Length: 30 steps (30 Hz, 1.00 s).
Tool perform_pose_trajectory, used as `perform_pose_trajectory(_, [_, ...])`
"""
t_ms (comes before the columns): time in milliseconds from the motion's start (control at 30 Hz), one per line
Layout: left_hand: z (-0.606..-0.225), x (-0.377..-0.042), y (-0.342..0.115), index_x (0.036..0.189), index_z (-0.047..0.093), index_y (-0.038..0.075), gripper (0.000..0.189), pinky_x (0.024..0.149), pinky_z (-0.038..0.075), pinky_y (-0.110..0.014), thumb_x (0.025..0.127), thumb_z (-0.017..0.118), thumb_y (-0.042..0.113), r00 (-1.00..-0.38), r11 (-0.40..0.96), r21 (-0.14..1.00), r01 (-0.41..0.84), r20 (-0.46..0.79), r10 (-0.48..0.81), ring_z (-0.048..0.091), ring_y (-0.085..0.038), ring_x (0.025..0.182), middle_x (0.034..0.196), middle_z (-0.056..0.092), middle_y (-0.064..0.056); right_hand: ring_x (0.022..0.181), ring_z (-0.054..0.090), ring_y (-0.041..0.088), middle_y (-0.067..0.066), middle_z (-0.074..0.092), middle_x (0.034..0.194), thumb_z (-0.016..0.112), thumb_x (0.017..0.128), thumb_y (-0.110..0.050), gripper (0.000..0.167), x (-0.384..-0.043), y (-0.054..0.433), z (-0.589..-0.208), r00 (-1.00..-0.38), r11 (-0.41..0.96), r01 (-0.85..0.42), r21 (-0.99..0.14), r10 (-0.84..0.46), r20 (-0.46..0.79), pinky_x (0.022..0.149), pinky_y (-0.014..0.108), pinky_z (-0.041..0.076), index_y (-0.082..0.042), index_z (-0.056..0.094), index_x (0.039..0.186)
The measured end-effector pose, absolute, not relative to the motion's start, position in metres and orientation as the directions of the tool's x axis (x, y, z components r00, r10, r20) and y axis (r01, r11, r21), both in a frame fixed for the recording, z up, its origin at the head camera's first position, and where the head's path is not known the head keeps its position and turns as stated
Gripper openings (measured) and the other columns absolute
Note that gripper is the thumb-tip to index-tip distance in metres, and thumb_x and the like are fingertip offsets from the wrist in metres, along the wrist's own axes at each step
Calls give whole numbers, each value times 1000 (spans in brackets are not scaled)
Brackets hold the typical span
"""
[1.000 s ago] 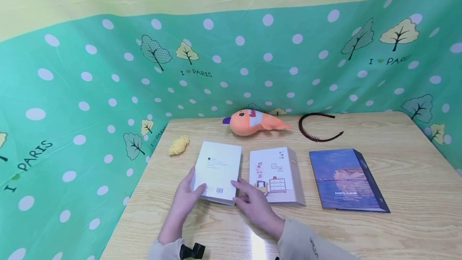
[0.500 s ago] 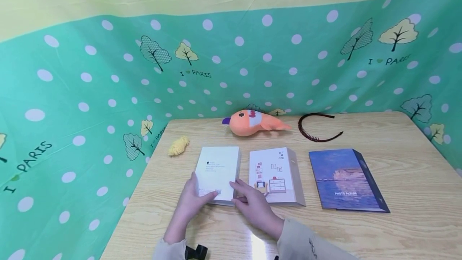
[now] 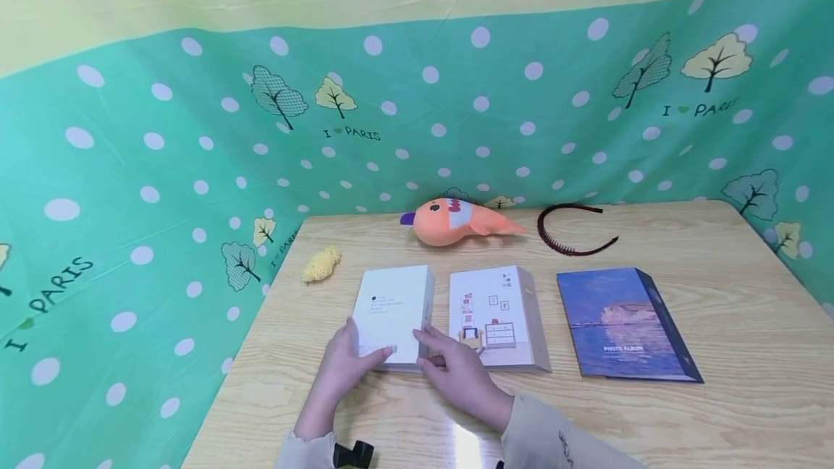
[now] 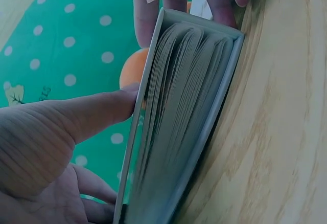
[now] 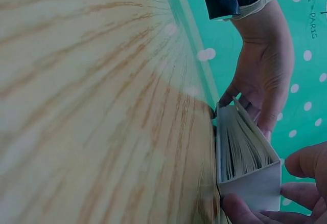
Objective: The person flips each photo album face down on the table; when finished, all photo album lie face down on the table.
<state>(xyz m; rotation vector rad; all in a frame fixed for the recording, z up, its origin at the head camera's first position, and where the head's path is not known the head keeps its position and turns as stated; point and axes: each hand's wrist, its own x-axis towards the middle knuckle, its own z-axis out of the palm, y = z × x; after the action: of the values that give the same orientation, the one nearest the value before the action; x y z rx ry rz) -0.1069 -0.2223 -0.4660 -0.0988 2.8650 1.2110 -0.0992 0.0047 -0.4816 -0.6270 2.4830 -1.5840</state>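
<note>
A thick white photo album (image 3: 391, 313) lies back cover up on the table, with small text and a barcode near its front edge. My left hand (image 3: 345, 360) grips its left side, thumb on the cover and other fingers down the side. On the spine side, my right hand (image 3: 459, 375) holds the near right corner, its fingers curled against the spine. In the left wrist view the album's page edges (image 4: 173, 96) show between the covers, which stand slightly apart. The right wrist view shows right fingers (image 5: 301, 196) against the spine.
Right of the white album lie an album with a furniture drawing (image 3: 491, 310) and a blue photo album (image 3: 612, 324). Behind them are an orange plush bird (image 3: 449, 223), a dark toothed headband (image 3: 554, 237) and a fuzzy yellow item (image 3: 322, 264). A polka-dot cloth (image 3: 404, 129) backs the table.
The white album has shifted slightly left and nearer, and more of its spine shows. My left thumb has moved right across its cover. The right hand stays nearly in place.
</note>
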Motion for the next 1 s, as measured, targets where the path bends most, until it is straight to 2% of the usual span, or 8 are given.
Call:
perform_pose_trajectory(133, [-467, -107, -223, 142, 33, -17, 99, 102, 39, -60, 76, 82, 39, -1000, 716, 698, -28, -19, -21, 47, -49, 123, 135, 45, -38, 94, 69, 16, 14, 44, 148, 64, 94, -20, 48, -98, 5, -482, -904, 357, -275, -893, -411, 114, 80, 21, 55, -13, 53, 141])
perform_pose_trajectory(233, [-466, -108, -224, 139, 38, -16, 94, 99, 42, -58, 77, 81, 40, -1000, 739, 674, -13, -6, -12, 52, -46, 117, 129, 52, -35, 100, 68, 18, 13, 45, 147, 63, 94, -21, 49, -97, 5, -481, -904, 340, -252, -906, -417, 95, 83, 22, 54, -14, 53, 141])
perform_pose_trajectory(333, [-465, -108, -224, 136, 43, -16, 90, 98, 43, -57, 78, 80, 41, -1000, 764, 645, -26, -14, -22, 54, -46, 114, 125, 55, -33, 108, 65, 23, 13, 46, 146, 62, 95, -23, 48, -96, 6, -480, -897, 327, -246, -912, -432, 88, 90, 27, 53, -13, 53, 141])
perform_pose_trajectory(467, [-463, -107, -222, 136, 41, -18, 90, 104, 34, -64, 81, 77, 42, -998, 782, 620, -68, -46, -50, 40, -55, 125, 137, 41, -40, 111, 63, 26, 13, 51, 142, 61, 95, -27, 49, -95, 11, -477, -885, 333, -255, -908, -458, 80, 92, 33, 52, -11, 53, 141])
perform_pose_trajectory(567, [-462, -106, -217, 137, 43, -16, 80, 107, 26, -66, 85, 73, 37, -998, 789, 611, -70, -37, -60, 29, -58, 132, 145, 29, -41, 108, 65, 25, 13, 53, 140, 61, 95, -28, 50, -93, 18, -473, -882, 320, -231, -919, -468, 59, 89, 33, 54, -12, 52, 141])
perform_pose_trajectory(700, [-461, -109, -208, 135, 49, -11, 63, 108, 28, -63, 89, 71, 26, -997, 791, 612, -6, 55, -50, 34, -54, 132, 144, 35, -36, 104, 66, 23, 12, 57, 136, 59, 97, -22, 45, -94, 32, -469, -892, 276, -230, -933, -444, 88, 87, 31, 54, -9, 54, 139])
perform_pose_trajectory(867, [-457, -114, -197, 139, 45, -9, 62, 109, 31, -57, 90, 69, 21, -983, 772, 626, 105, 181, -13, 39, -45, 133, 143, 42, -30, 99, 67, 27, 15, 63, 127, 59, 97, -16, 36, -95, 49, -458, -916, 220, -229, -948, -378, 133, 82, 26, 55, -5, 59, 131])
perform_pose_trajectory(1000, [-455, -118, -185, 142, 43, -5, 63, 110, 33, -53, 91, 68, 22, -975, 766, 625, 153, 223, 13, 41, -41, 134, 144, 44, -26, 98, 66, 31, 16, 64, 123, 60, 97, -19, 34, -97, 65, -448, -941, 175, -184, -967, -317, 121, 82, 27, 55, -5, 61, 128])
